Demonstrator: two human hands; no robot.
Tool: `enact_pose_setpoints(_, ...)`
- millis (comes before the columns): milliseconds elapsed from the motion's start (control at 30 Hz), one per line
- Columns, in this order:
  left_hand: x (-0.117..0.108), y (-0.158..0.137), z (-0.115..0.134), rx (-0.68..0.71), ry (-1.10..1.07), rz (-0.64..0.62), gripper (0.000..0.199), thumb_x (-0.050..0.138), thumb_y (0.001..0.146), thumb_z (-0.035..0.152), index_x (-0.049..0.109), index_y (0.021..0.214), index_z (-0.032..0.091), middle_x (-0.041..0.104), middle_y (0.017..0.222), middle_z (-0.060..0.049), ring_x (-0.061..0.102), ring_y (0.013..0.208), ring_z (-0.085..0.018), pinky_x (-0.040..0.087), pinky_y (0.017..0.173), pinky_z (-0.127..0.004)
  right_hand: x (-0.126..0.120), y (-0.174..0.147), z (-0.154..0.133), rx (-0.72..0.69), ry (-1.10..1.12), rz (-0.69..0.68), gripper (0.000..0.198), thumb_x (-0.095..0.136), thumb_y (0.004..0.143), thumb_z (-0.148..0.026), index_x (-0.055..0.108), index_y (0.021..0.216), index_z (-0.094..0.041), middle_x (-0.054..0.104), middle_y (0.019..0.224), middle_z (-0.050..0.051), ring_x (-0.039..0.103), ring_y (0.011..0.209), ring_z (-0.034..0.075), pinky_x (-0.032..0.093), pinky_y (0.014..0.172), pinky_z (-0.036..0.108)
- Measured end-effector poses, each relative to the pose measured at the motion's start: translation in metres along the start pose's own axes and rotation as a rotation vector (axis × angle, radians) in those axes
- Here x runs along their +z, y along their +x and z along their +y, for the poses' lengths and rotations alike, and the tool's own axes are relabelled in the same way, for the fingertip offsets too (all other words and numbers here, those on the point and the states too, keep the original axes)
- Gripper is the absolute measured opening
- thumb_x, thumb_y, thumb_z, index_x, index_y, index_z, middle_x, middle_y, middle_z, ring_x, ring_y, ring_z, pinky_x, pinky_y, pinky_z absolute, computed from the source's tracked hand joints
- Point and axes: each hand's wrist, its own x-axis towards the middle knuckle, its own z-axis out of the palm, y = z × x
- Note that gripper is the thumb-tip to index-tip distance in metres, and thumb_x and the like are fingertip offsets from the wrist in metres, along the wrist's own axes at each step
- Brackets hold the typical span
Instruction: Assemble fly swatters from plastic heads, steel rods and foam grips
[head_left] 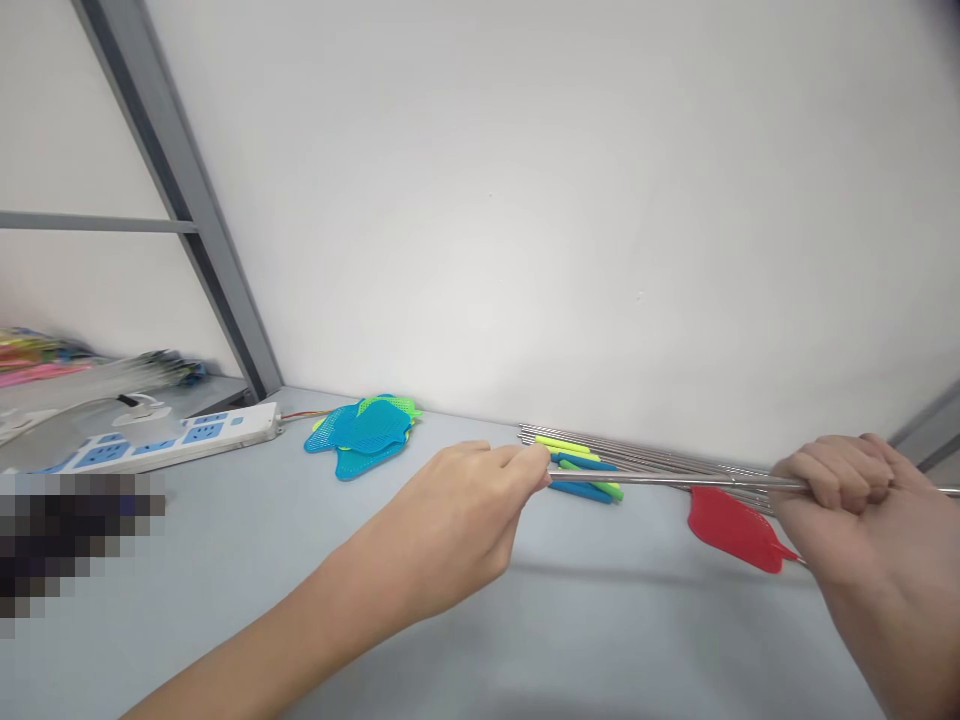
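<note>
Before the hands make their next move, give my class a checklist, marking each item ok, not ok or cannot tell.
1. Left hand closed on the metal rod: ok.
2. Right hand closed on the same rod: ok.
3. Both rod ends in sight: not ok, neither shows.
4. Red swatter head touching the right hand: cannot tell, its stem runs behind.
5. Stacked blue and green swatter heads apart from both hands: ok.
6. Power strip apart from both hands: ok.

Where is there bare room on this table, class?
Bare table: between power strip, blue mesh pile and left hand; also between it and the right hand, in front of the held rod. Crowded: rods, handles and red piece along the wall.
</note>
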Motion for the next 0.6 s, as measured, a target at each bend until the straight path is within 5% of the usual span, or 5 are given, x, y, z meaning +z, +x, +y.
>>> enact_pose_setpoints(233, -0.0047, -0.0003, 0.0016, -0.054, -0.083, 0.039, 0.017, 0.025, 0.079, 0.014, 0.021, 0.063, 0.019, 0.033, 0.051, 0.004, 0.030, 0.044, -0.010, 0.017, 0.043, -0.025, -0.0090, 0.0026, 0.0016, 0.105, 0.098, -0.142, 0.026, 0.016, 0.076, 0.000, 0.012, 0.061, -0.021, 0.008, 0.050, -0.006, 0.010, 0.037, 0.008, 0.021, 0.031, 0.022)
enact_pose_setpoints(600, 0.0023, 0.0062, -0.0067, -0.099, -0.192, 0.022, 0.018, 0.020, 0.080, 0.015, 0.020, 0.062, 0.020, 0.028, 0.051, 0.004, 0.027, 0.046, -0.011, 0.016, 0.043, -0.026, -0.0028, -0.0046, 0.0028, -0.041, 0.010, -0.054, 0.024, 0.023, 0.080, -0.008, 0.024, 0.057, -0.018, 0.008, 0.051, -0.006, 0.009, 0.037, 0.005, 0.022, 0.028, 0.018)
